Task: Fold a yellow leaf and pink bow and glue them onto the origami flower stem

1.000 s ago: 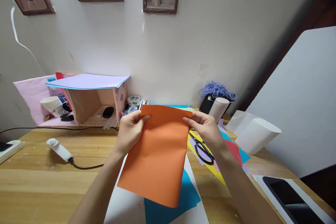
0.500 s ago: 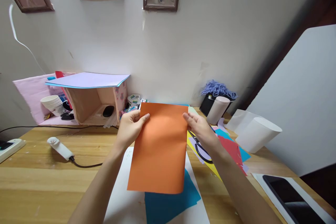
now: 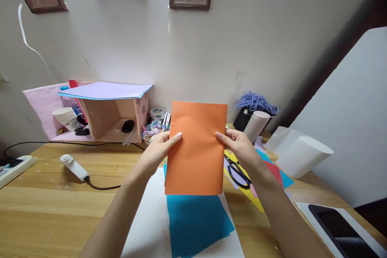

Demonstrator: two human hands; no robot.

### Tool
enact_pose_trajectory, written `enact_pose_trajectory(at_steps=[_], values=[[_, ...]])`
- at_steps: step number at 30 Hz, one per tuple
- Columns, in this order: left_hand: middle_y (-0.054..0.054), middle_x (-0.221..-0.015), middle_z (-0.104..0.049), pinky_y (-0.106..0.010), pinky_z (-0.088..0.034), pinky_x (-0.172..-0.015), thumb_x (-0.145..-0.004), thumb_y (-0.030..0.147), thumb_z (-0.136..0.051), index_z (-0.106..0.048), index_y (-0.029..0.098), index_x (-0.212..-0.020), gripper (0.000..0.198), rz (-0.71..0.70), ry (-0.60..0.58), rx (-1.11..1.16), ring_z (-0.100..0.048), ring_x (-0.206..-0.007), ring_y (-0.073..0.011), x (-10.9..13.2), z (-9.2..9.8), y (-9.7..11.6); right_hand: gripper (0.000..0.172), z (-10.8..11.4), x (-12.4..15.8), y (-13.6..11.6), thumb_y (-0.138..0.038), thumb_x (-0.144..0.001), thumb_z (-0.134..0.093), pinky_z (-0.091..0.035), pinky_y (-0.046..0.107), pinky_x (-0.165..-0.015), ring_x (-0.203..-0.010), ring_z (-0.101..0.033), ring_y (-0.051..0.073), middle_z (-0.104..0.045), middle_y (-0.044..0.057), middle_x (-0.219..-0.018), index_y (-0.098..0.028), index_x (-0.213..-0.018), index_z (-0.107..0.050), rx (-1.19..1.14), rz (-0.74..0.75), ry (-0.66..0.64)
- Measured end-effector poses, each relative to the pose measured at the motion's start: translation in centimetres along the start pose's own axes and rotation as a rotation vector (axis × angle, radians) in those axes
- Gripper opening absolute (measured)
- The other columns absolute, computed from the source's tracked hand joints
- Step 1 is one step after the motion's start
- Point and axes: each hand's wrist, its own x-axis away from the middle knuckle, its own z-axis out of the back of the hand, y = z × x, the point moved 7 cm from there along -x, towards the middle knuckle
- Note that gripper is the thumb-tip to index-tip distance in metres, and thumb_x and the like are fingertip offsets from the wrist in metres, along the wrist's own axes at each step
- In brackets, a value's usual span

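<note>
An orange sheet of paper (image 3: 196,161) is held up in front of me, its face turned toward me. My left hand (image 3: 160,148) pinches its left edge, thumb on the front and fingers behind. On the opposite edge, my right hand (image 3: 238,143) grips it the same way. Below and behind it, a blue piece of paper (image 3: 196,225) with an uneven cut edge lies on a white sheet (image 3: 145,229). Black-handled scissors (image 3: 238,175) rest on coloured paper just beyond my right wrist.
Yellow paper (image 3: 252,199) and red scraps lie to the right, near a white paper roll (image 3: 305,157) and a dark phone (image 3: 338,225). Leftward are a corded white device (image 3: 74,167) and an open box (image 3: 111,117) holding a mouse. Blue yarn (image 3: 255,102) sits at the back.
The orange sheet has moved up and slightly right with both hands, uncovering more of the blue paper. My right hand now grips lower along its edge. The camera view has shifted slightly.
</note>
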Motion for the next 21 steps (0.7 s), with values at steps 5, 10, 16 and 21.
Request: enact_pose_trajectory(at_steps=[5, 10, 16, 21], values=[[-0.012, -0.095, -0.068, -0.034, -0.050, -0.072, -0.070, 0.048, -0.062, -0.064, 0.014, -0.096, 0.043, -0.034, 0.018, 0.068, -0.064, -0.082, -0.0243, 0.0, -0.8, -0.3, 0.030, 0.2, 0.1, -0.3, -0.044, -0.071, -0.065, -0.053, 0.033, -0.071, -0.081, -0.067, 0.023, -0.071, 0.003, -0.089, -0.022, -0.091, -0.068, 0.009, 0.009, 0.007], [-0.010, -0.093, -0.069, -0.033, -0.051, -0.067, -0.069, 0.048, -0.063, -0.065, 0.015, -0.093, 0.041, -0.080, 0.091, 0.056, -0.064, -0.079, -0.0241, -0.2, -0.2, -0.1, 0.034, -0.8, 0.5, -0.3, -0.042, -0.072, -0.066, -0.052, 0.031, -0.074, -0.082, -0.066, 0.021, -0.070, 0.006, -0.094, -0.019, -0.097, -0.066, 0.008, -0.047, -0.116], [-0.007, -0.082, -0.068, -0.032, -0.049, -0.068, -0.071, 0.048, -0.060, -0.064, 0.015, -0.085, 0.036, -0.152, 0.156, -0.059, -0.063, -0.071, -0.0212, -0.7, 0.7, 0.2, 0.034, -1.1, 0.2, 0.8, -0.047, -0.076, -0.059, -0.050, 0.025, -0.065, -0.072, -0.065, 0.017, -0.070, 0.005, -0.083, -0.015, -0.085, -0.066, 0.040, -0.083, -0.138], [-0.006, -0.077, -0.067, -0.028, -0.047, -0.064, -0.073, 0.050, -0.056, -0.062, 0.015, -0.075, 0.036, -0.275, 0.324, -0.262, -0.060, -0.073, -0.0210, -0.9, 2.3, 0.4, 0.034, -2.5, 0.4, 1.4, -0.048, -0.075, -0.059, -0.050, 0.026, -0.065, -0.071, -0.064, 0.017, -0.069, 0.004, -0.081, -0.016, -0.087, -0.065, 0.016, -0.122, -0.267]])
